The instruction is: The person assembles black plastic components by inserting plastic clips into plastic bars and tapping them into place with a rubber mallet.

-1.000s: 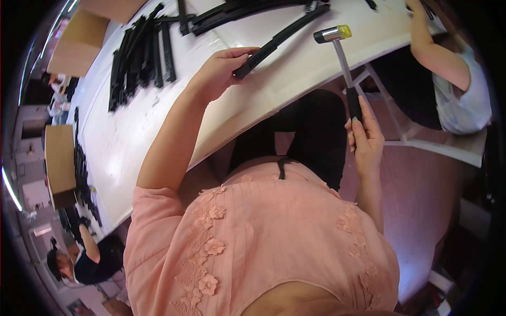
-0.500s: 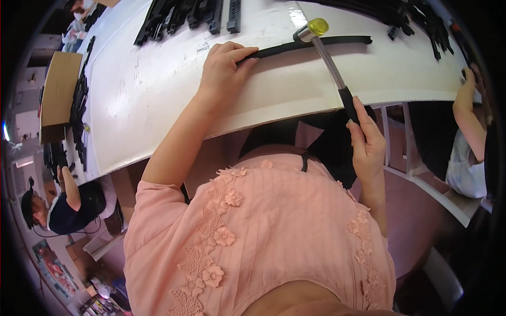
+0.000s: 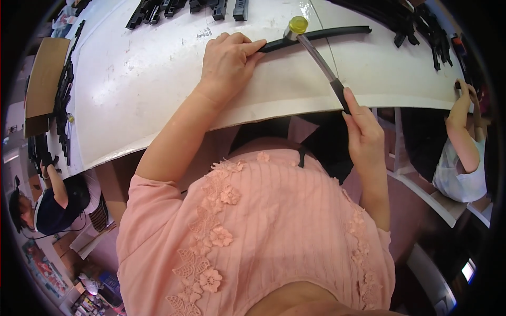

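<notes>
White and scuffed, the counter curves across the upper half of the head view, its near edge running just above the person's pink embroidered blouse, which fills the foreground.

Nearest the body, the right hand is off the counter's edge, fingers wrapped tight around the black grip of a mallet. Its metal shaft slants up and left over the counter, and the yellow head sits on or just over the long black strip; whether the two touch cannot be told.

Farther in, the left hand lies palm-down on the counter, fingers close together and pressing the left end of that black strip flat. The strip lies lengthwise from under the hand out to the right, gently bowed by the lens.

Beyond it, along the far edge, more black strips are bunched at the top centre, and another heap of black parts is spread at the top right.

On the left side a cardboard box sits on the counter with dark parts beside it, and a person in a dark top sits below it. On the right another person in a white top reaches an arm up to the counter's edge.
</notes>
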`<act>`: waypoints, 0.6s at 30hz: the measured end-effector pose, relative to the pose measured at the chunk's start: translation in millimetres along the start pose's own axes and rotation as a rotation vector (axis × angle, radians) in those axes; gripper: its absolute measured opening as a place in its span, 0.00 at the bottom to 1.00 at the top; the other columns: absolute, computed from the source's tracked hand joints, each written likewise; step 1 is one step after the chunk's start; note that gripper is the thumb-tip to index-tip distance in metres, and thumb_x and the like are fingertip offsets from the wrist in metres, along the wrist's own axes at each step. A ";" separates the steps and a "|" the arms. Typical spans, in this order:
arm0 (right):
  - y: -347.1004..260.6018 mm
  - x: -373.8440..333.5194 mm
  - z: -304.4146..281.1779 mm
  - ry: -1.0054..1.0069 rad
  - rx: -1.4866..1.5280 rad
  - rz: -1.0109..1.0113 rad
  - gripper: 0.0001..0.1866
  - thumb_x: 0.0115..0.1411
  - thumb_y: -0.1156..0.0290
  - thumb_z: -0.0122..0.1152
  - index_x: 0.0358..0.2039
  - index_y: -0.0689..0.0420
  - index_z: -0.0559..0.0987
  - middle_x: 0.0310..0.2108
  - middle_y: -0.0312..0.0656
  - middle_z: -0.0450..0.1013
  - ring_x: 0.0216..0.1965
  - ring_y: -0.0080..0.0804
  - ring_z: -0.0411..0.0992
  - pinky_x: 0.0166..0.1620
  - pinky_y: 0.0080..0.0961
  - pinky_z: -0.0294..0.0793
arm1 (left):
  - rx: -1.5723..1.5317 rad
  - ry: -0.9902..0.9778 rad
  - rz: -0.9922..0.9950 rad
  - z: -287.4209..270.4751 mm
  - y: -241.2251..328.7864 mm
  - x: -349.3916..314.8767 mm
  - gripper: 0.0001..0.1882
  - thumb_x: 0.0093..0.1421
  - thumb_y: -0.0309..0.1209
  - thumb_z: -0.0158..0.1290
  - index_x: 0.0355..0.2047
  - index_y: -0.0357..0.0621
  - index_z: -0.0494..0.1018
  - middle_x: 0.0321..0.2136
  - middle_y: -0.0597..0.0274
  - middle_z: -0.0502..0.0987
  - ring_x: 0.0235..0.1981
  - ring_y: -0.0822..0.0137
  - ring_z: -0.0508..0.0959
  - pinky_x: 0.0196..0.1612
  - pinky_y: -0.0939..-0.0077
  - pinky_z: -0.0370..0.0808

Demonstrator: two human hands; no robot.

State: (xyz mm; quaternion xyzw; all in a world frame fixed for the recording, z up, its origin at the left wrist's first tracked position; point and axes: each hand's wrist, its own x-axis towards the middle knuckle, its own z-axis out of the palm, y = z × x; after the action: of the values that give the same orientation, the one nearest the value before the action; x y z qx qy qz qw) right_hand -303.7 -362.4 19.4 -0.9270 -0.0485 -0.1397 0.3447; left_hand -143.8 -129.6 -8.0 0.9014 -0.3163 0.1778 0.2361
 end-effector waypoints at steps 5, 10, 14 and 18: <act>-5.6 3.1 -2.8 0.242 0.182 -0.076 0.26 0.54 0.85 0.51 0.53 0.50 0.70 0.27 0.45 0.68 0.26 0.39 0.67 0.33 0.26 0.68 | 0.045 -0.012 -0.025 0.5 0.3 -1.4 0.11 0.50 0.32 0.57 0.36 0.53 0.79 0.26 0.69 0.75 0.30 0.64 0.72 0.37 0.72 0.66; 15.1 5.1 9.3 -0.006 0.080 0.010 0.23 0.56 0.82 0.50 0.54 0.57 0.67 0.36 0.47 0.72 0.30 0.37 0.70 0.38 0.24 0.70 | 0.045 -0.001 -0.005 0.3 1.3 3.8 0.11 0.50 0.32 0.57 0.36 0.52 0.79 0.26 0.68 0.75 0.30 0.64 0.72 0.37 0.71 0.67; 18.2 1.5 -1.9 0.032 0.316 0.280 0.25 0.57 0.81 0.49 0.56 0.57 0.65 0.28 0.36 0.71 0.23 0.21 0.64 0.29 0.21 0.66 | -0.010 -0.012 0.002 -2.9 -4.7 4.6 0.11 0.51 0.31 0.56 0.36 0.47 0.78 0.26 0.63 0.75 0.31 0.61 0.72 0.38 0.70 0.67; 26.4 -18.4 -13.8 0.243 0.559 0.449 0.24 0.59 0.79 0.48 0.57 0.53 0.65 0.26 0.30 0.68 0.19 0.11 0.55 0.22 0.09 0.55 | -0.168 0.087 -0.127 -18.3 -15.1 17.4 0.09 0.51 0.28 0.55 0.34 0.44 0.77 0.25 0.61 0.74 0.29 0.61 0.72 0.36 0.71 0.68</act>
State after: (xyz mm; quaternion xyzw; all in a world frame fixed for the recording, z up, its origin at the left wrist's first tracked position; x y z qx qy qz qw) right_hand -319.5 -391.3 7.6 -0.7615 0.1607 -0.1509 0.6096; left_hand -124.3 -117.9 10.5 0.8880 -0.2620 0.1744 0.3354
